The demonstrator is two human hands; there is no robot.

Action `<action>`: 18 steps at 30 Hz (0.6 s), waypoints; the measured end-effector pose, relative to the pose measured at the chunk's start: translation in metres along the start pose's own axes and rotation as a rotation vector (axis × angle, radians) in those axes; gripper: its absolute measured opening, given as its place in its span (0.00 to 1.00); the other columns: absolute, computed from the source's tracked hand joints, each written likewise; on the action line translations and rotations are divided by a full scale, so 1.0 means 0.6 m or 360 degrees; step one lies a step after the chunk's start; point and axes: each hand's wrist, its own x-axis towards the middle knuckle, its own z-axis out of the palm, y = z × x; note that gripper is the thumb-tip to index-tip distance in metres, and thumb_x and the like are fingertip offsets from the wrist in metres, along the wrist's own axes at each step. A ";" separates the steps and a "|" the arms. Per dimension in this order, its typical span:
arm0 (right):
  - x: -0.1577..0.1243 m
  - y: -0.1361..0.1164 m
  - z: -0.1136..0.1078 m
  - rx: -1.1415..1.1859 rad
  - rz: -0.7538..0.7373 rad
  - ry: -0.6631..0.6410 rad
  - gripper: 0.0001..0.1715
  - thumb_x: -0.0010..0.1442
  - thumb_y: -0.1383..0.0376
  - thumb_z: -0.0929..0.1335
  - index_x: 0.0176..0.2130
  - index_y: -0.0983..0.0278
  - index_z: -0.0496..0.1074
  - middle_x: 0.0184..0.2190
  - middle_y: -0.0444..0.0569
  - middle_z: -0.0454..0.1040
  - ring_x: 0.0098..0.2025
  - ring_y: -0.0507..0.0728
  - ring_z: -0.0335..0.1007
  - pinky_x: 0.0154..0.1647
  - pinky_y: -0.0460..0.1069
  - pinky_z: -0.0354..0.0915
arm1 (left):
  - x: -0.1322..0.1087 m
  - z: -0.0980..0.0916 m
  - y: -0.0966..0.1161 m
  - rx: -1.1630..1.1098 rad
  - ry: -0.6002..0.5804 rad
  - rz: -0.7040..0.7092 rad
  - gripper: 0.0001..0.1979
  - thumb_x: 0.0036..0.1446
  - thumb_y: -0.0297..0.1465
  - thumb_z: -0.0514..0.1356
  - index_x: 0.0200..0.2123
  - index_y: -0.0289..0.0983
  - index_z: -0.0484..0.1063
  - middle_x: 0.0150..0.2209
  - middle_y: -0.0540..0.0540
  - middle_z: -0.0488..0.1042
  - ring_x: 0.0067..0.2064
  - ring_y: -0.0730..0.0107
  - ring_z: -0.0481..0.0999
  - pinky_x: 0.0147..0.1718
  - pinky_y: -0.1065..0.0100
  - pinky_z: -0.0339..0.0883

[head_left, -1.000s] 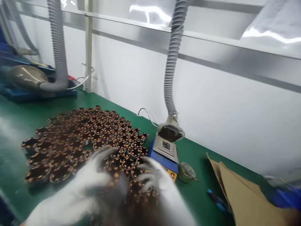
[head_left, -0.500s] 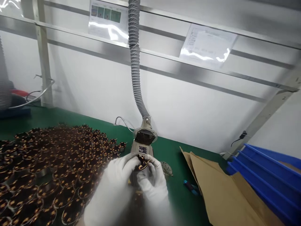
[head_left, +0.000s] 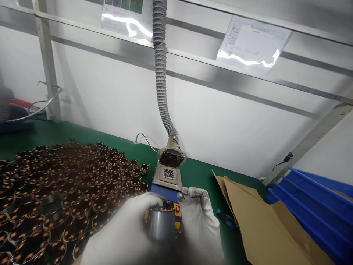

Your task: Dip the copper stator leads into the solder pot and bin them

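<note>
In my gloved left hand (head_left: 129,224) is a motor stator (head_left: 162,224), a smooth grey metal cylinder with copper windings and black insulation showing at its top rim. The fingers and thumb grip its left side and upper edge. To the right of it is my gloved right hand (head_left: 200,217), apart from the stator, with loosely curled fingers and dark-stained fingertips; I see nothing in it. Behind both hands stands a bench device (head_left: 167,182) with a metal top, a small square opening, a blue body and a lit red display. Many similar stators (head_left: 79,195) cover the bench at left.
A grey flexible duct (head_left: 161,73) with a round hood (head_left: 172,156) hangs over the device. Brown cardboard (head_left: 256,217) and stacked blue trays (head_left: 314,209) lie at right. Blue-handled cutters (head_left: 226,218) rest on the green bench (head_left: 198,173) beside the cardboard.
The stator has come lower and nearer to me, its metal side now showing. My right hand has let go of it and moved off to the right. The view has tipped down slightly.
</note>
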 end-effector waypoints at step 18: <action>-0.012 0.075 0.006 -0.0276 0.0516 -0.0305 0.29 0.38 0.62 0.75 0.42 0.62 0.71 0.41 0.51 0.73 0.47 0.63 0.66 0.49 0.58 0.62 | 0.005 -0.027 -0.015 -0.0252 0.0454 0.0258 0.10 0.56 0.35 0.55 0.29 0.39 0.73 0.35 0.46 0.72 0.41 0.64 0.70 0.45 0.68 0.64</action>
